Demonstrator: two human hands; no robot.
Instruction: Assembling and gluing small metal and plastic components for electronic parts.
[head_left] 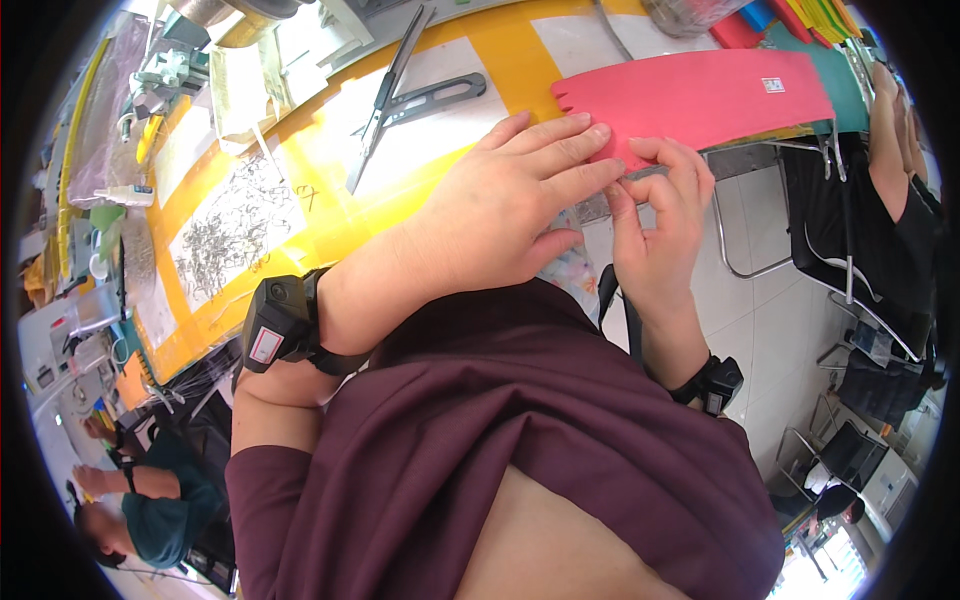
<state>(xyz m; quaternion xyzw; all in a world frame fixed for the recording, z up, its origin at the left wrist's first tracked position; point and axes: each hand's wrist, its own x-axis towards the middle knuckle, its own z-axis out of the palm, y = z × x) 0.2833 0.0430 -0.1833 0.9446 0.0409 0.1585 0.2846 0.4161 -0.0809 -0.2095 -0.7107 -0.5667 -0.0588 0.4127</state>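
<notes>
A flat red piece of sheet material, notched at its left end and bearing a small white label, lies at the table's right edge. My left hand rests palm down across the near table edge, its fingers stretched out onto the red piece's near left corner. Just right of those fingertips, my right hand is closed in a pinch at the piece's near edge. Whatever sits between its thumb and forefinger is too small and covered to tell. Beyond my left hand lies a black tool with a slotted handle, crossing a long slim dark tool.
Yellow tape and white sheets cover the table. Many small dark metal bits lie in a pile at left, near a small white bottle. A black chair stands at right. Other people sit at both sides, one in a green shirt.
</notes>
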